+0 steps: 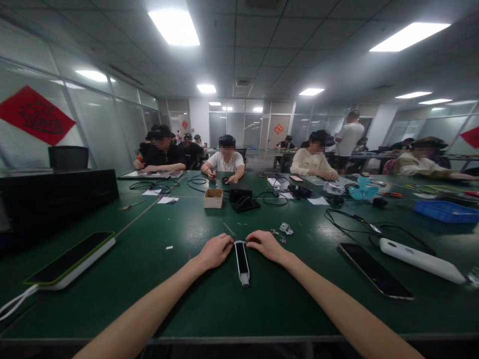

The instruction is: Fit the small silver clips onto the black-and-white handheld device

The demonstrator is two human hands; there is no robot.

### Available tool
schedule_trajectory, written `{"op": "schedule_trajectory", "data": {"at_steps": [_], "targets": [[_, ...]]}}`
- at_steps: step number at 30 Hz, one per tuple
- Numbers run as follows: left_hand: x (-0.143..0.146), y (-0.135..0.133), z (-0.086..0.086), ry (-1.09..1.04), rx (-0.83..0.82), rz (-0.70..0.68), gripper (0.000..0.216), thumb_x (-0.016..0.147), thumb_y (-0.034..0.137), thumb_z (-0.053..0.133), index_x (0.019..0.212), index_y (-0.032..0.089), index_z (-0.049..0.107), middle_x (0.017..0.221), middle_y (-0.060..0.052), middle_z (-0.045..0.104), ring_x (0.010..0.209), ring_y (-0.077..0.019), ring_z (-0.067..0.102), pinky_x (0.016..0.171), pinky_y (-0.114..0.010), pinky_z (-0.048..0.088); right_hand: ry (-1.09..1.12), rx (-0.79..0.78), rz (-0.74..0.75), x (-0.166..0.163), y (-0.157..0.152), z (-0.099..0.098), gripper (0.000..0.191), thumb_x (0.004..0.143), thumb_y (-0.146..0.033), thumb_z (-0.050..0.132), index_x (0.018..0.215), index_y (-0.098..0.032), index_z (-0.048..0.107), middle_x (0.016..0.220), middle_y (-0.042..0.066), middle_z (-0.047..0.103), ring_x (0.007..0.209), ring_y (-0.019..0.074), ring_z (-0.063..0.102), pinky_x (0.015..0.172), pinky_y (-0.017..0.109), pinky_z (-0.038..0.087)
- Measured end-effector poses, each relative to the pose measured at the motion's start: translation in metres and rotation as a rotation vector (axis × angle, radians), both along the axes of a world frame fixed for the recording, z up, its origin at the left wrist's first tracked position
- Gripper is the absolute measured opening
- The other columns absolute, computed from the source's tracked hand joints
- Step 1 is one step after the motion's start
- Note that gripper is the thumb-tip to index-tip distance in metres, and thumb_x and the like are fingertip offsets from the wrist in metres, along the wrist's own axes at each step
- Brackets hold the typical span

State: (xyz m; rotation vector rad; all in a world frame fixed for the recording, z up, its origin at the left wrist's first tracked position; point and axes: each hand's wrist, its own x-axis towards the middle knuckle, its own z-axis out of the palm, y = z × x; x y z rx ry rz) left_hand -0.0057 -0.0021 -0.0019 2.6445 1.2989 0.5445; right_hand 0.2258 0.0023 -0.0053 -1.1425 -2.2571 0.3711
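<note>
A slim white-framed device with a long dark face lies on the green table, its narrow tip toward me. My left hand rests at its far left corner, fingers curled together and closed against the edge. At the far right corner, my right hand has its thumb and fingers closed in a pinch. The fingertips partly hide the device's far end. Just beyond my right hand lie a small metal bracket and several tiny metal pieces.
To the right are a dark phone, a white power bank and a black cable. A green-edged phone lies at left. Ahead stand a small cardboard box and a black stand. A blue tray is far right; people sit opposite.
</note>
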Motion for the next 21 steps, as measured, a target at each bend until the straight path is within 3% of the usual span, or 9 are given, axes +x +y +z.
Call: {"op": "schedule_trajectory", "data": {"at_steps": [21], "targets": [[-0.0009, 0.0008, -0.0008, -0.009, -0.002, -0.016, 0.017, 0.091, 0.023, 0.041, 0.096, 0.020, 0.057, 0.094, -0.003, 0.058, 0.082, -0.0163, 0.057, 0.074, -0.027, 0.045, 0.123, -0.031, 0.016, -0.0055, -0.0026, 0.0016, 0.014, 0.078, -0.024, 0.065, 0.090, -0.017, 0.065, 0.086, 0.002, 0.063, 0.075, 0.0137, 0.057, 0.069, 0.027, 0.047]]}}
